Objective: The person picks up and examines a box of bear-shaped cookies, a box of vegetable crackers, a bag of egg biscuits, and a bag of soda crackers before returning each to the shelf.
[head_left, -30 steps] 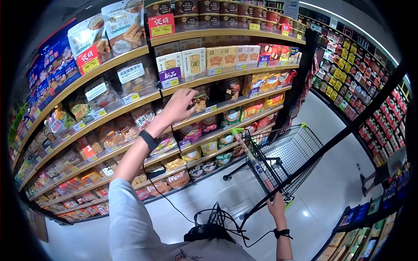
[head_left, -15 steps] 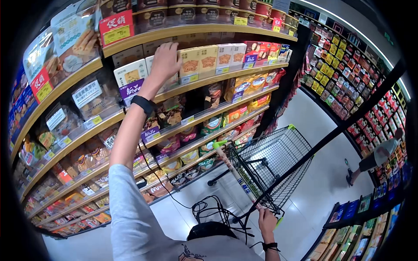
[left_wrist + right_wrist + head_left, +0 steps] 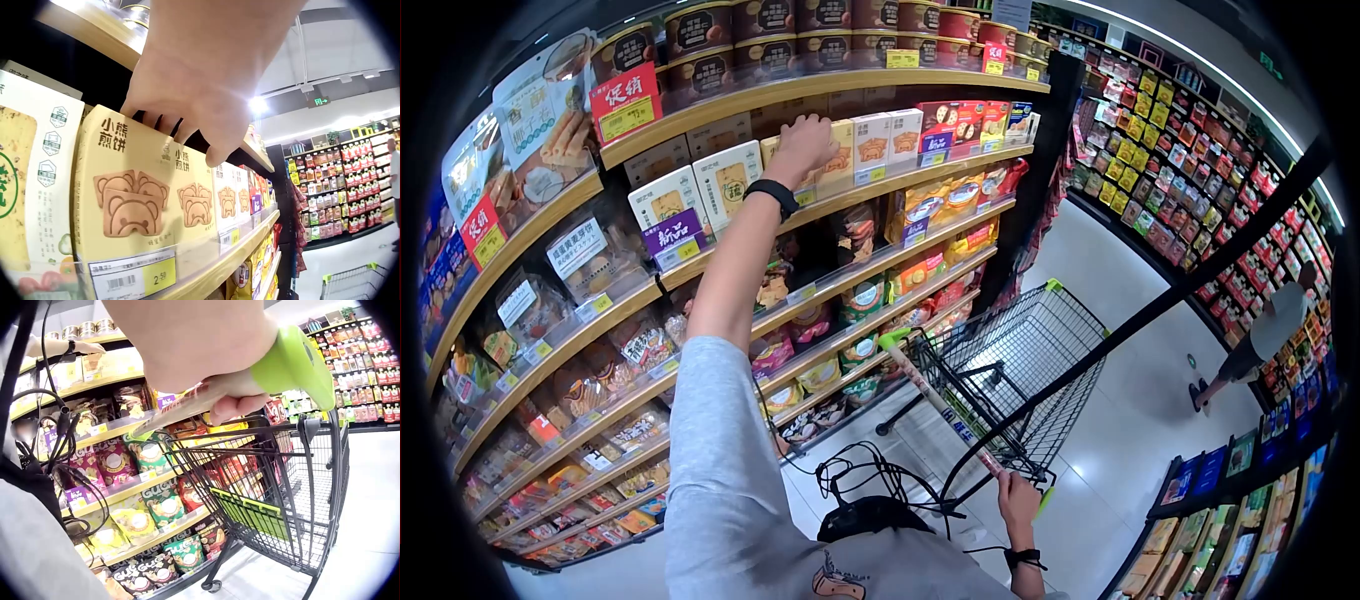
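My left hand reaches up to the shelf, its fingers bent over the top edges of pale yellow biscuit boxes printed with bear-shaped biscuits. In the left wrist view the fingertips drop behind the box fronts and are hidden. The boxes stand upright in a row above a price tag. Left of them is a white box with a green emblem. Low on the right, my right hand grips the handle of a shopping cart; its curled fingers show under the bar in the right wrist view.
Round tubs line the shelf above, and bagged snacks fill those below. Black cables hang between my body and the cart. A person stands in the aisle at the right, by another packed display.
My left hand rose from bagged snacks on a lower shelf to the boxes, then shifted right onto the yellow ones. My right hand stayed on the cart handle as the head view swung.
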A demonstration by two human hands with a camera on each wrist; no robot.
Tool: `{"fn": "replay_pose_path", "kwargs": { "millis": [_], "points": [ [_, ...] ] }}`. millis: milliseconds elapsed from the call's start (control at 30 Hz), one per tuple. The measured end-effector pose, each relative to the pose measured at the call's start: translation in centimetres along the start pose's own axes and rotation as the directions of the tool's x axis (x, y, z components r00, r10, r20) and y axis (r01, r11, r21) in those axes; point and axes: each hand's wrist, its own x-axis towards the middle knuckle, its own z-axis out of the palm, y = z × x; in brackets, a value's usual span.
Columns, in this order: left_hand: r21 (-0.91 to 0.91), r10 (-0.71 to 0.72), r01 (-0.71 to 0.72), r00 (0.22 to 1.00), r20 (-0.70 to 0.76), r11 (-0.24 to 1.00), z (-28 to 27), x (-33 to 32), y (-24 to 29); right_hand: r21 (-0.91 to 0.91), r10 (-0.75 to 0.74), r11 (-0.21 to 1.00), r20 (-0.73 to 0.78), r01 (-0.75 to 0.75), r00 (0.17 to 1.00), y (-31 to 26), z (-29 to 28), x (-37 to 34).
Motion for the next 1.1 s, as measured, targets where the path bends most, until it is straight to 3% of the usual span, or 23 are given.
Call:
{"fn": "replay_pose_path", "kwargs": {
  "millis": [433, 633, 733, 1100],
  "points": [
    [0.067, 0.014, -0.004, 0.988, -0.154, 0.998, 1.3, 2.2, 0.6, -0.075, -0.020, 0.997, -0.045, 0.017, 0.999, 1.8, 0.3, 2.8],
    [0.137, -0.041, 0.050, 0.997, -0.063, 0.989, 1.2, 2.1, 1.5, -0.083, -0.029, 0.996, -0.086, 0.022, 0.996, 2.5, 1.0, 3.7],
    [0.171, 0.045, -0.011, 0.980, -0.194, 0.985, 2.3, 2.0, 0.9, -0.110, -0.013, 0.994, -0.063, 0.007, 0.998, 2.8, 0.9, 4.3],
    [0.156, 0.033, -0.007, 0.986, -0.164, 0.988, 2.9, 2.0, 0.4, -0.099, -0.046, 0.994, -0.108, 0.036, 0.993, 2.3, 1.7, 4.7]
  ]
}}
